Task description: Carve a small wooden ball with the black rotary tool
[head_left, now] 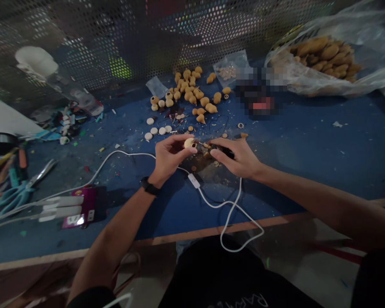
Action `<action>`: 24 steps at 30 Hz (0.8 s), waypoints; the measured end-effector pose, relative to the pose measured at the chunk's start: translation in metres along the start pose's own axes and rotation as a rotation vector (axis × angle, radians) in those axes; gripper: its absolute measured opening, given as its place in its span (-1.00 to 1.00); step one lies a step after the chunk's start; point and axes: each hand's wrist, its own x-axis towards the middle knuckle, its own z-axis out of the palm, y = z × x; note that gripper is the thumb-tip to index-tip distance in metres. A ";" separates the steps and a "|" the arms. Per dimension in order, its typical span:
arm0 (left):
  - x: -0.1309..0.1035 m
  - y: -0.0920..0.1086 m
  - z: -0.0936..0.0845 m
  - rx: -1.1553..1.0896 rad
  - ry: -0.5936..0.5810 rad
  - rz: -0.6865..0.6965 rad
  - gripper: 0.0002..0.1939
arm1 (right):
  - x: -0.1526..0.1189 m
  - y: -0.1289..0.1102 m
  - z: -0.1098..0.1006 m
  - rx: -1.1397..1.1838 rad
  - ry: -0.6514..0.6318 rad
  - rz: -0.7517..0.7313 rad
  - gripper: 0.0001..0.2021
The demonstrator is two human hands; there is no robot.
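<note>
Between the thumb and fingers of my left hand is a small tan gourd with a dark round hole facing right. My right hand grips a black corded hand tool, its thin tip pointing left toward the gourd's hole. Whether the tip touches the gourd I cannot tell. A white cord hangs below my right hand and loops over the table edge. An inline switch sits on the cord between my wrists. Shavings and small cut pieces lie beneath the tool.
Behind my hands lies a pile of small gourds, with several white discs nearer. A plastic bag of gourds stands back right. Blue-handled scissors and a purple box with white plugs are left. A perforated screen borders the back.
</note>
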 end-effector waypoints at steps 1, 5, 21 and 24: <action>0.000 0.000 0.000 0.003 0.001 -0.005 -0.58 | 0.000 0.000 0.000 -0.006 -0.006 -0.005 -0.67; -0.001 0.001 -0.002 0.020 0.003 -0.021 -0.56 | 0.000 0.000 0.000 -0.004 -0.005 -0.021 -0.66; 0.000 0.001 -0.002 0.027 -0.023 -0.005 -0.61 | -0.001 0.002 0.001 0.008 0.004 -0.038 -0.67; 0.000 0.000 -0.003 0.027 -0.024 -0.009 -0.61 | -0.001 0.001 0.001 0.008 -0.001 -0.031 -0.67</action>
